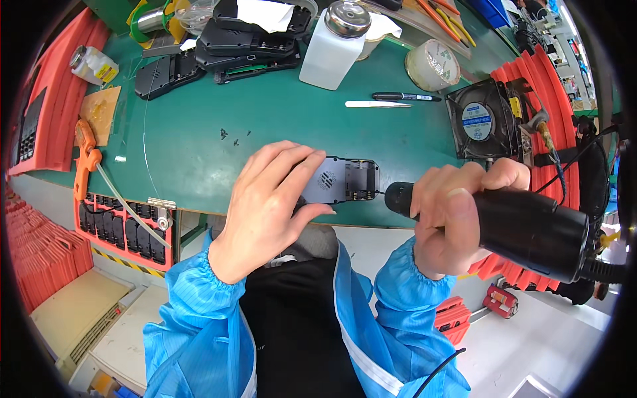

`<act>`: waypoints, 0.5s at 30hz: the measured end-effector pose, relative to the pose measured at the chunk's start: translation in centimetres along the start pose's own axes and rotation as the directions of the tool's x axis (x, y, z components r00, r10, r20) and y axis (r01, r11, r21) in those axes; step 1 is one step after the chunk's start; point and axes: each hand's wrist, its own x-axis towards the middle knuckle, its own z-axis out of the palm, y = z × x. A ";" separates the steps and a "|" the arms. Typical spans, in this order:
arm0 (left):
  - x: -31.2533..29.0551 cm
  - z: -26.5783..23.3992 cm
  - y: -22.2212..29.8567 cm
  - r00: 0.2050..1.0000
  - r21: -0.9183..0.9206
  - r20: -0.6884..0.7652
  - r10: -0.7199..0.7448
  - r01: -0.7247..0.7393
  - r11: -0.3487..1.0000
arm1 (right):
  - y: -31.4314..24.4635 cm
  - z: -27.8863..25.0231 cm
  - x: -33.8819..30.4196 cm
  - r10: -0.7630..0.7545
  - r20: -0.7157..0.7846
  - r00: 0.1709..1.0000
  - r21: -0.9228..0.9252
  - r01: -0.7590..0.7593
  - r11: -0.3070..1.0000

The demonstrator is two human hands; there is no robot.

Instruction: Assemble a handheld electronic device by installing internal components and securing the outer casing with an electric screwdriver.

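Grey plastic housing, one piece, is lying at the centre of the frame near the front edge of the green bench, and we are pressing it down with our left hand, fingers spread flat over its left half. Our right hand is gripping one black electric screwdriver at the right of the frame, fist clenched around its barrel, its tip touching the housing's right end. A few small black screws are lying loose above the housing; we cannot count them exactly. At the upper middle we are seeing one white dispenser bottle, one black pen and one white pair of tweezers. One black fan is sitting at the upper right. One orange tool is lying at the left.
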 end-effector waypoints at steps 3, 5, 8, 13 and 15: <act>0.0 -0.1 0.1 1.000 0.008 0.003 0.004 -0.004 1.000 | -0.1 -0.4 0.0 0.014 0.032 0.999 0.064 -0.016 0.998; -0.1 -0.3 0.4 1.000 0.016 -0.001 0.003 -0.003 1.000 | -0.4 -0.3 0.1 0.021 0.050 0.999 0.052 -0.024 0.998; 0.1 -0.2 0.8 0.999 -0.064 -0.049 0.014 -0.017 0.998 | -1.7 0.1 0.4 0.035 0.037 0.999 0.148 -0.040 0.988; 0.0 0.6 1.4 0.972 -0.177 -0.219 0.086 -0.126 0.976 | -1.6 1.5 1.7 -0.082 0.341 0.937 0.295 -0.024 0.955; 0.0 0.5 1.2 0.965 -0.146 -0.242 0.104 -0.143 0.979 | -0.7 2.2 2.0 -0.148 0.385 0.911 0.406 -0.023 0.914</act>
